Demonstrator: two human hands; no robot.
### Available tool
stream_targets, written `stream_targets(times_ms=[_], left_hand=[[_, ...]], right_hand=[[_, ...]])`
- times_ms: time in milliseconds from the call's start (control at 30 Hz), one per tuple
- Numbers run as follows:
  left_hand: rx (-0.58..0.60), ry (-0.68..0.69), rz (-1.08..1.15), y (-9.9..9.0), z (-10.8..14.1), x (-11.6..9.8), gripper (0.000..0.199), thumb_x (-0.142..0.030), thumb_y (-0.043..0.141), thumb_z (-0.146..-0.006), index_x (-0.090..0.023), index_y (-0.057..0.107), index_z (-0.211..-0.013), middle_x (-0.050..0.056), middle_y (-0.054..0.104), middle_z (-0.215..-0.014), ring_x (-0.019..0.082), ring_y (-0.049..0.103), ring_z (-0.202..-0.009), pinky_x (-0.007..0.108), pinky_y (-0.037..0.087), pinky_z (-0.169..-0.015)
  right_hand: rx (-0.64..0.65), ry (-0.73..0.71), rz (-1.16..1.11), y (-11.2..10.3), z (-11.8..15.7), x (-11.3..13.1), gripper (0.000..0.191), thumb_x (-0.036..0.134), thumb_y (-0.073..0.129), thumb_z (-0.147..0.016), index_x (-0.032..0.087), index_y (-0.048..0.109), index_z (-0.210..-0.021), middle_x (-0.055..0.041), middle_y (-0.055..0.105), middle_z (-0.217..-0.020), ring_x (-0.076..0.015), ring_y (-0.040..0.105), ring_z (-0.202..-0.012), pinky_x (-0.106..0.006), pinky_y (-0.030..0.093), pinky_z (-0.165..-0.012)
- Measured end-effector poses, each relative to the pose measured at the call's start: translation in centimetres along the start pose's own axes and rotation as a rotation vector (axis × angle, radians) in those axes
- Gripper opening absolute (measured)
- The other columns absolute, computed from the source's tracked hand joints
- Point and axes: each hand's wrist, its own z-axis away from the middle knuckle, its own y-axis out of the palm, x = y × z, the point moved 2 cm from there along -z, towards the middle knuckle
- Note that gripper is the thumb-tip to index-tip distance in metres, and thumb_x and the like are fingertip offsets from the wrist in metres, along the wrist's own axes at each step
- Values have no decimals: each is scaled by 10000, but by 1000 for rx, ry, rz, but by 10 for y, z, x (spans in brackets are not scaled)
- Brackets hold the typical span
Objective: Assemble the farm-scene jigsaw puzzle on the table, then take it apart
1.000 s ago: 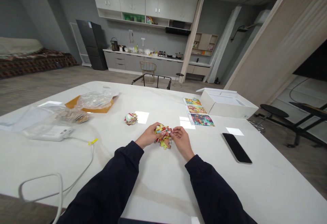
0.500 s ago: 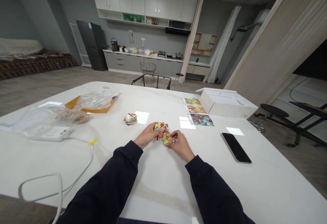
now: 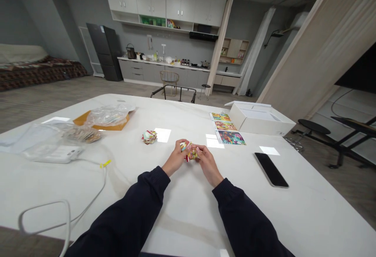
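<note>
Near the middle of the white table (image 3: pixel 182 218), my left hand (image 3: pixel 175 158) is closed on a bunch of small colourful pieces (image 3: pixel 188 151), printed red, yellow and white. My right hand (image 3: pixel 207 164) pinches the right side of the same bunch, its fingertips close to those of my left hand. Which single pieces each hand grips is partly hidden by the fingers. A small pile of similar pieces (image 3: pixel 149 137) lies on the table, left of and beyond my left hand. Three bright printed pictures (image 3: pixel 225 126) lie in a column farther right.
An open white box (image 3: pixel 261 120) stands at the back right, with a black phone (image 3: pixel 270 169) nearer. On the left are plastic bags (image 3: pixel 107 115) over an orange-yellow envelope (image 3: pixel 119 125), bagged pieces (image 3: pixel 84 133), a white device (image 3: pixel 55 153) and its looping cable (image 3: pixel 96 196).
My left hand has moved slightly right and turned inward. My right hand has brought a yellow piece up against the bunch, so the hands are now closer together.
</note>
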Motion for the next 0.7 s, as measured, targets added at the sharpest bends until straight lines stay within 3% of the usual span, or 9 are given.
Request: stream_targets(times_ms=[67, 133, 233, 333, 433, 567, 700], left_hand=[[43, -40, 102, 14, 4, 5, 576, -595, 716, -849, -223, 453, -1202, 46, 670, -997, 188, 673, -834, 339, 523, -801], [75, -28, 69, 28, 10, 8, 473, -569, 640, -916, -222, 462, -1184, 60, 666, -1007, 209, 672, -879, 377, 530, -856], [-20, 181, -334, 39, 19, 4, 311, -479, 519, -1004, -204, 543, -1145, 124, 623, -1163, 268, 603, -1100, 476, 448, -1046], [-112, 406, -682, 38, 26, -8, 284, -391, 444, -1038, -197, 600, -1173, 155, 547, -1321, 311, 494, -1260, 534, 342, -1136], [-77, 517, -753, 34, 30, -21, 377, -350, 472, -1027, -213, 524, -1375, 154, 512, -1421, 318, 451, -1340, 523, 319, -1158], [138, 650, -810, 36, 35, -33, 763, -296, 706, -871, -230, 355, -1545, 166, 398, -1579, 358, 336, -1468, 522, 270, -1206], [292, 585, -887, 35, 31, -34, 920, -203, 756, -788, -248, 294, -1582, 160, 513, -1481, 344, 476, -1350, 513, 392, -1112]], right_hand=[[22, 37, -28, 4, 3, 2, 525, 608, 747, -806, 283, 632, -1202, -71, 726, -1165, -235, 710, -960, -374, 587, -834], [51, 84, -74, 7, 5, 2, 578, 625, 711, -823, 308, 601, -1294, -65, 727, -1168, -249, 714, -978, -380, 590, -818], [79, 130, -83, 10, 6, 3, 586, 686, 623, -851, 328, 607, -1314, -57, 725, -1180, -266, 717, -1015, -402, 595, -807], [66, 146, -90, 7, 4, 4, 581, 706, 615, -851, 327, 622, -1291, -60, 721, -1205, -271, 715, -1032, -405, 598, -799], [4, 186, -194, -2, 0, 5, 519, 655, 671, -848, 303, 647, -1228, -60, 733, -1174, -254, 721, -980, -385, 595, -800], [-59, 268, -308, -13, -4, 2, 414, 606, 715, -848, 253, 685, -1062, -52, 746, -986, -224, 713, -828, -337, 578, -694], [37, 350, -441, -12, -4, 0, 379, 586, 696, -887, 216, 686, -970, -43, 740, -901, -210, 708, -814, -310, 571, -676]])
